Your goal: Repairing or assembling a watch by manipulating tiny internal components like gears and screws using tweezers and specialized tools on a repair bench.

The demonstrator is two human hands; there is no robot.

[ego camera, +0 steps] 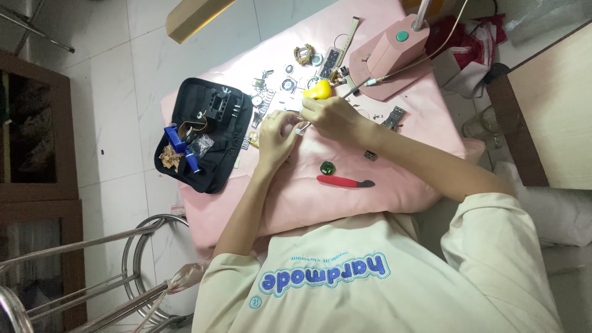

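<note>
I am looking down at my two hands, close together over the middle of the pink cloth-covered surface [394, 185]. The left hand [277, 134] has its grip pinched on a small silvery metal piece [302, 129], which sits just between the two hands and slightly above the cloth. The right hand [333, 115] has its grip pressed together, fingertips bunched at that same piece. I cannot tell whether a fine tool is held in them, since the knuckles hide it.

I judge the step in hand to be close fingertip work on that piece: one hand steadies it while the other works on it.

A yellow bulb-shaped rubber tool [319, 90] lies just behind the right hand. A red-handled flat blade [344, 181] and a round green faceted stone [327, 167] lie nearer me, well apart from the hands. An open black fabric tool case [213, 148] lies to the left, with a blue plastic holder [177, 143] on it. Loose metal watch parts [290, 80] are scattered near the pink desk lamp base [394, 55].

Any further move here calls for a steady left-hand pinch and small, light pressure from the right, as the piece is tiny and could slip among the scattered bits.
</note>
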